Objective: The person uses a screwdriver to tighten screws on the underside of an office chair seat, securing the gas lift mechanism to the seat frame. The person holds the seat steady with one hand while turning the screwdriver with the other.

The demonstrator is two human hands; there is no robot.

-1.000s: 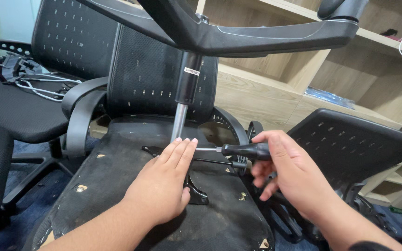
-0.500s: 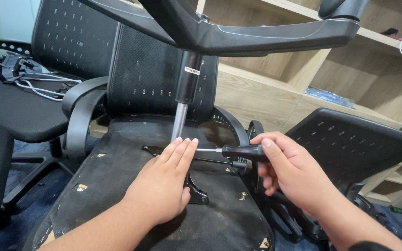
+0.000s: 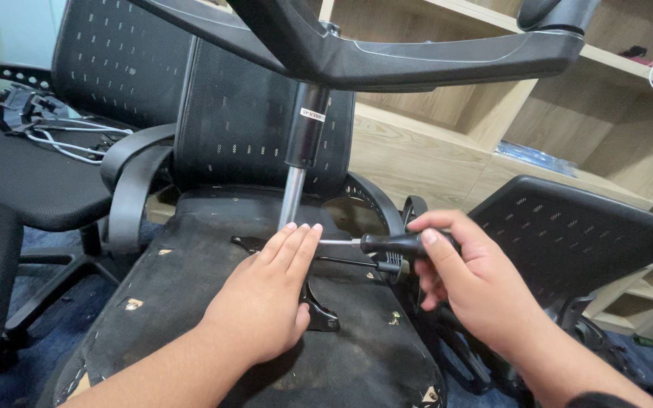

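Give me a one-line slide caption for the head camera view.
Left hand pressed flat on an upturned office chair's underside while the right hand holds a black-handled screwdriver level beside the gas cylinder.

Wooden shelving (image 3: 447, 143) fills the upper right of the frame. Black mesh office chairs (image 3: 32, 174) stand at left on blue carpet (image 3: 62, 325).

There is one view only, from a camera on the person's head. It looks down and forward, very near to the upturned chair seat (image 3: 213, 302), which fills the lower middle. The left hand (image 3: 266, 298) and right hand (image 3: 466, 283) enter from the bottom edge. The chair base (image 3: 417, 57) crosses the top, and shelves (image 3: 447, 143) stand behind.
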